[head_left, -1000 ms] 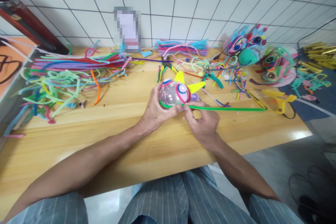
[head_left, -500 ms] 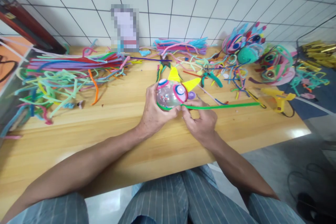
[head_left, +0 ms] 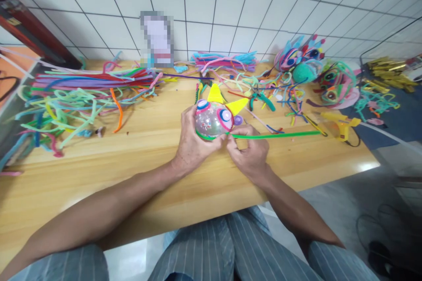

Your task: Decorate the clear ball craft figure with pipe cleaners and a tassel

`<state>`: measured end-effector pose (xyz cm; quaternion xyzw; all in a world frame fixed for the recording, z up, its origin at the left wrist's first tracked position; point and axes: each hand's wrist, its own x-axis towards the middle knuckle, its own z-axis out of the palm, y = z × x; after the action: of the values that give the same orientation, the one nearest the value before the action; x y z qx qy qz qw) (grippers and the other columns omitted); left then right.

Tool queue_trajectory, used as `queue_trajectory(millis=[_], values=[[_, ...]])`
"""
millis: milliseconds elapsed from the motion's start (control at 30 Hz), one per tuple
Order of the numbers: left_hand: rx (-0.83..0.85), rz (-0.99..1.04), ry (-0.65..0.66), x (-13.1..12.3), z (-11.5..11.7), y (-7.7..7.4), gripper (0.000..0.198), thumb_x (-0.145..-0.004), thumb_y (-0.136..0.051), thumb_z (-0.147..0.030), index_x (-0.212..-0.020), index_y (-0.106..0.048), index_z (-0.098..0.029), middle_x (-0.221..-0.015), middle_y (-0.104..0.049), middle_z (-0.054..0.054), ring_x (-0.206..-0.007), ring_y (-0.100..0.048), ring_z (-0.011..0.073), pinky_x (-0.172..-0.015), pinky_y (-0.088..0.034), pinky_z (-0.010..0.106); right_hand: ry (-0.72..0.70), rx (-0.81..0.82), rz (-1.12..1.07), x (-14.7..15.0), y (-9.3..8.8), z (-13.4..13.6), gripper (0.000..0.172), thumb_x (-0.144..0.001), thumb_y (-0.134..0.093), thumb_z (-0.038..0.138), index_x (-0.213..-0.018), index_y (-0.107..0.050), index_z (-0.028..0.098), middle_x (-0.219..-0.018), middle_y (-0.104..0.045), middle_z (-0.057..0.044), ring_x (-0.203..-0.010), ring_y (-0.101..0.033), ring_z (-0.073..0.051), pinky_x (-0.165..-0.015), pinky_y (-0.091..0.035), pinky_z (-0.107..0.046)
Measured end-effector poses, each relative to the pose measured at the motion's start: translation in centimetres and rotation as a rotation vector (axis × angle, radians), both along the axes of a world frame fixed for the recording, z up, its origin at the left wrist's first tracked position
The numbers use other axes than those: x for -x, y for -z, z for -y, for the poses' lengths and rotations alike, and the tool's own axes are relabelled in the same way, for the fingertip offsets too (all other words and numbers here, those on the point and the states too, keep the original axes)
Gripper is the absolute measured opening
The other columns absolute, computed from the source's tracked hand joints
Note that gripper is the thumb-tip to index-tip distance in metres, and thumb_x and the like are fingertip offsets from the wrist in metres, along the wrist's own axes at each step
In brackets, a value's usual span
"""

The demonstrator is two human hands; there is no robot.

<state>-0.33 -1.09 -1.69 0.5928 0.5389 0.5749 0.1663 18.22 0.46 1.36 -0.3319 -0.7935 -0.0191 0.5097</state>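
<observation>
A clear plastic ball (head_left: 208, 124) is held over the table by my left hand (head_left: 193, 142), whose fingers wrap round its left side with the thumb along the bottom. The ball bears two round eyes in pink, blue and white, two yellow pointed horns (head_left: 236, 106) and a purple coil at its right. Between the fingertips of my right hand (head_left: 249, 150) is a green pipe cleaner (head_left: 290, 135). Part of it runs along the ball's lower edge; the long end sticks out to the right. My fingertips hide where it meets the ball on that side.
Piles of pipe cleaners (head_left: 89, 80) lie at the left, and a bundle (head_left: 227, 60) lies by the tiled wall. Green-handled pliers (head_left: 263, 99) rest behind the ball. A yellow glue gun (head_left: 343, 124) is at the right, with decorated balls (head_left: 301, 63) farther back.
The whole view has shifted slightly, so the things on the right sit a little farther left. Both hands keep nearly the same hold on the ball and the green pipe cleaner.
</observation>
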Motion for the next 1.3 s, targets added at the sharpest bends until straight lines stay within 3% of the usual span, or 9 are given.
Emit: queue_trajectory(millis=[567,700,733,833,933,1067,1133,1200,1300], values=[[-0.029,-0.064,-0.044,-0.6,0.2,0.5,0.103,-0.067,-0.101,-0.038,-0.153,-0.045,-0.027,-0.15,-0.061,0.014,-0.144,-0.062,0.037,-0.125,-0.054,0.055,0.118,-0.124,0.089,0.4,1.5,-0.2,0.019,-0.094,-0.065,0.014,-0.101,-0.056,0.029,-0.079,-0.07,0.004,-0.069,-0.069,-0.019,-0.065,-0.053,-0.031],[0.01,0.023,-0.023,-0.2,-0.2,1.0,0.097,-0.07,-0.1,-0.04,-0.151,-0.048,-0.026,-0.148,-0.062,0.013,-0.143,-0.064,0.0352,-0.124,-0.055,0.053,0.086,0.05,0.083,-0.2,1.4,0.2,0.007,-0.1,-0.067,0.022,-0.103,-0.063,0.027,-0.089,-0.077,-0.002,-0.075,-0.072,-0.02,-0.07,-0.056,-0.032],[0.041,0.059,-0.023,0.0,-0.3,1.2,0.096,-0.071,-0.1,-0.042,-0.15,-0.049,-0.026,-0.149,-0.062,0.014,-0.143,-0.064,0.0348,-0.124,-0.055,0.053,0.077,0.146,0.102,-0.7,1.2,0.5,0.003,-0.102,-0.068,0.026,-0.102,-0.066,0.027,-0.089,-0.078,-0.002,-0.072,-0.071,-0.019,-0.07,-0.056,-0.032],[0.119,0.185,-0.055,0.8,-0.9,1.5,0.098,-0.069,-0.103,-0.047,-0.149,-0.051,-0.024,-0.149,-0.061,0.014,-0.143,-0.064,0.0346,-0.126,-0.055,0.054,0.105,0.367,0.158,-3.9,0.2,1.4,0.011,-0.101,-0.073,0.034,-0.094,-0.071,0.026,-0.076,-0.073,0.001,-0.062,-0.063,-0.016,-0.066,-0.053,-0.03],[0.118,0.278,-0.069,1.4,-1.6,1.6,0.094,-0.067,-0.104,-0.051,-0.143,-0.054,-0.025,-0.148,-0.062,0.015,-0.138,-0.068,0.0357,-0.123,-0.057,0.057,0.249,0.397,0.133,-9.4,-0.7,1.0,0.014,-0.1,-0.07,0.035,-0.09,-0.073,0.026,-0.073,-0.072,0.002,-0.061,-0.062,-0.015,-0.064,-0.051,-0.029],[0.088,0.329,-0.065,1.8,-1.9,1.4,0.09,-0.066,-0.106,-0.055,-0.137,-0.057,-0.03,-0.146,-0.062,0.014,-0.132,-0.072,0.0375,-0.117,-0.063,0.06,0.585,0.454,0.047,-17.7,-1.2,-3.3,0.021,-0.098,-0.067,0.04,-0.085,-0.07,0.023,-0.08,-0.076,-0.003,-0.068,-0.065,-0.019,-0.069,-0.053,-0.033],[0.101,0.323,-0.071,1.9,-1.9,1.3,0.088,-0.067,-0.105,-0.056,-0.136,-0.057,-0.032,-0.143,-0.063,0.014,-0.129,-0.073,0.038,-0.115,-0.064,0.063,0.732,0.526,0.119,-20.4,-1.3,-6.1,0.02,-0.095,-0.069,0.039,-0.087,-0.07,0.022,-0.091,-0.08,-0.01,-0.081,-0.071,-0.023,-0.079,-0.057,-0.037],[0.105,0.317,-0.073,2.1,-2.0,1.2,0.091,-0.065,-0.104,-0.058,-0.137,-0.056,-0.032,-0.144,-0.064,0.014,-0.129,-0.073,0.0382,-0.115,-0.064,0.065,0.751,0.571,0.213,-21.3,-1.1,-8.3,0.02,-0.097,-0.067,0.038,-0.093,-0.073,0.02,-0.1,-0.083,-0.014,-0.091,-0.075,-0.025,-0.089,-0.059,-0.04],[0.083,0.314,-0.07,2.4,-2.2,1.1,0.095,-0.063,-0.104,-0.057,-0.14,-0.055,-0.029,-0.147,-0.065,0.013,-0.134,-0.072,0.038,-0.118,-0.062,0.062,0.668,0.616,0.325,-19.4,-0.8,-9.9,0.021,-0.1,-0.067,0.036,-0.106,-0.077,0.018,-0.11,-0.085,-0.015,-0.101,-0.079,-0.026,-0.096,-0.06,-0.039]])
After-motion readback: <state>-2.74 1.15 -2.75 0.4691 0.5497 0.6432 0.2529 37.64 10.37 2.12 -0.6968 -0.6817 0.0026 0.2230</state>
